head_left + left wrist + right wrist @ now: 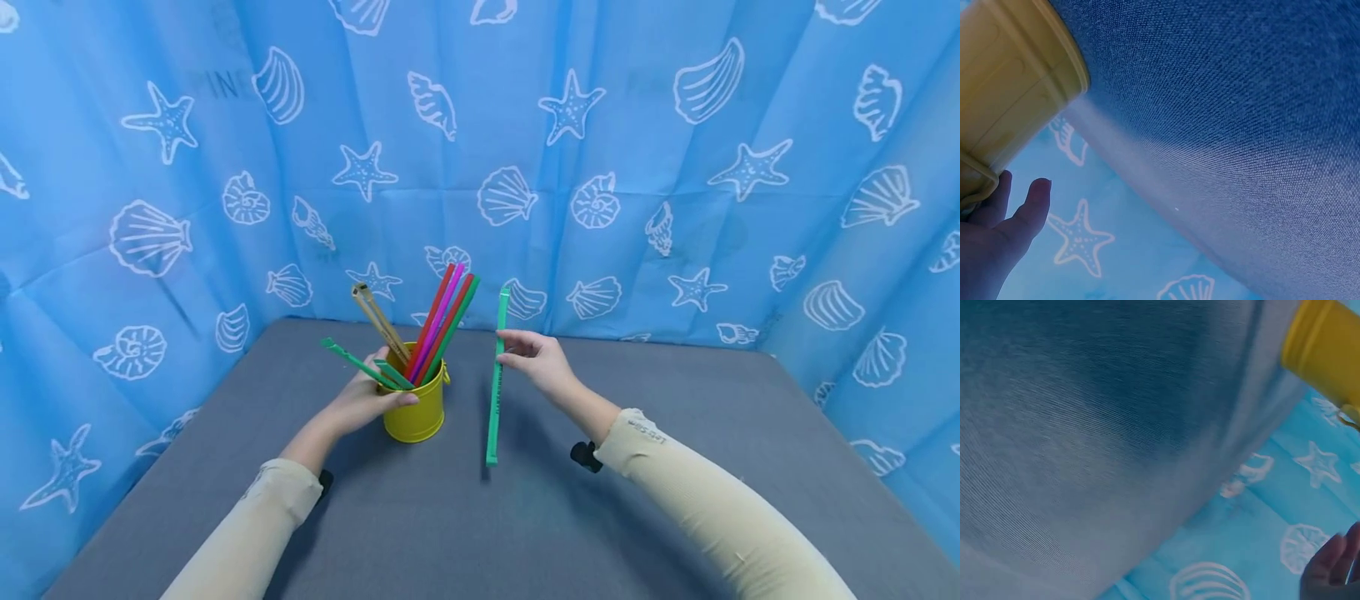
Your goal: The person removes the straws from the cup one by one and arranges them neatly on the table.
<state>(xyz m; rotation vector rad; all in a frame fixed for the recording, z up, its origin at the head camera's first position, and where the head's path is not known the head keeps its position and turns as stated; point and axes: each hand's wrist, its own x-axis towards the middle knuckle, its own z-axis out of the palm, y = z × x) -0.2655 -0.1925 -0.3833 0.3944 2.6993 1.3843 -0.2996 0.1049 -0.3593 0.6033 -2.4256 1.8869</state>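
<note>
Green strip [495, 375] held nearly upright just right of the bucket [416, 408], lower end close above the counter [525, 517], upper end against the backdrop. Pinched near its middle by the right hand [536, 358], thumb and fingertips closed on the strip's edge, remaining fingers loosely extended. In the right wrist view, only fingertips [1329, 569] visible at the lower corner; strip not seen there.

Yellow bucket standing on the counter, left of the strip and apart from it. Gripped at the rim and side by the left hand [367, 400], thumb across the front near the top. In the left wrist view, bucket wall [1010, 87] close to the palm, thumb and a finger [1029, 212] beside it.

Inside the bucket: red, magenta and green strips [442, 321] leaning right, tan strips [378, 321] leaning left, another green strip [356, 364] slanting out low to the left over the left hand.

Grey cloth-covered counter below. Blue curtain [675, 167] with white shells and starfish behind and on both sides. Cream sleeves on both forearms, dark straps at the wrists.
</note>
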